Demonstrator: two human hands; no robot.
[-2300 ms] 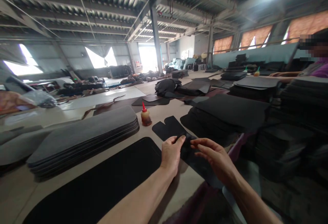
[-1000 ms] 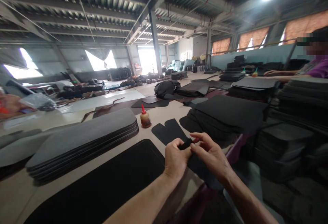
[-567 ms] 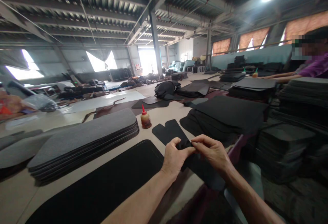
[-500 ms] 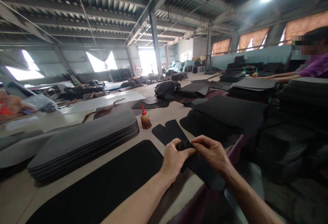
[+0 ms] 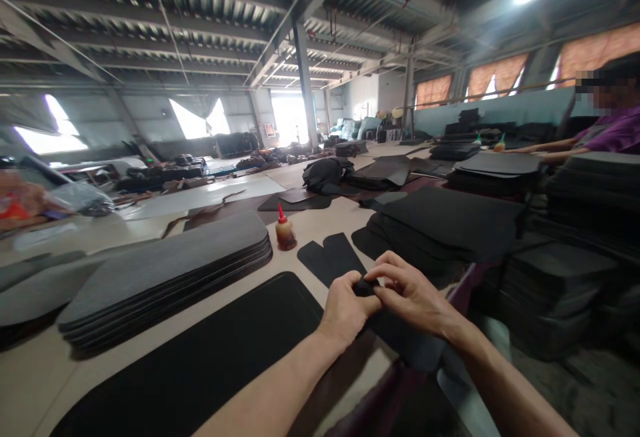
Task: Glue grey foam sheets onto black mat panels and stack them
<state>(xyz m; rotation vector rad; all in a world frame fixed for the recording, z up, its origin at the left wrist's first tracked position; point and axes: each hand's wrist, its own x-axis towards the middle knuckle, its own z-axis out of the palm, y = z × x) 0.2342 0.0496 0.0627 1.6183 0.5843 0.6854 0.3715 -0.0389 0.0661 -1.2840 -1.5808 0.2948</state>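
Both hands meet over a dark sheet piece (image 5: 407, 338), flat and leather-like, near the table's front edge. My left hand (image 5: 347, 304) is closed with thumb and fingers around a folded or bunched black part of it. From the other side my right hand (image 5: 407, 290) pinches the same bunched part, its fingertips touching those of the left. Just beyond the hands the dark material shows two rounded strips (image 5: 343, 254) spread like a V; whether they join the held piece is hidden. A small bottle with a red nozzle (image 5: 285, 232) stands upright beyond my left hand.
A large black panel (image 5: 200, 350) lies left of my hands, with a stack of grey-black panels (image 5: 170, 277) behind it. Dark sheets (image 5: 445, 220) are piled to the right. Tall stacks (image 5: 555, 290) stand beyond the table edge. A co-worker in purple (image 5: 613, 130) leans in at far right.
My right hand has lifted its fingers slightly and shifted its grip on the bunched black part. My left hand keeps hold, turned a little. The view has shifted slightly.
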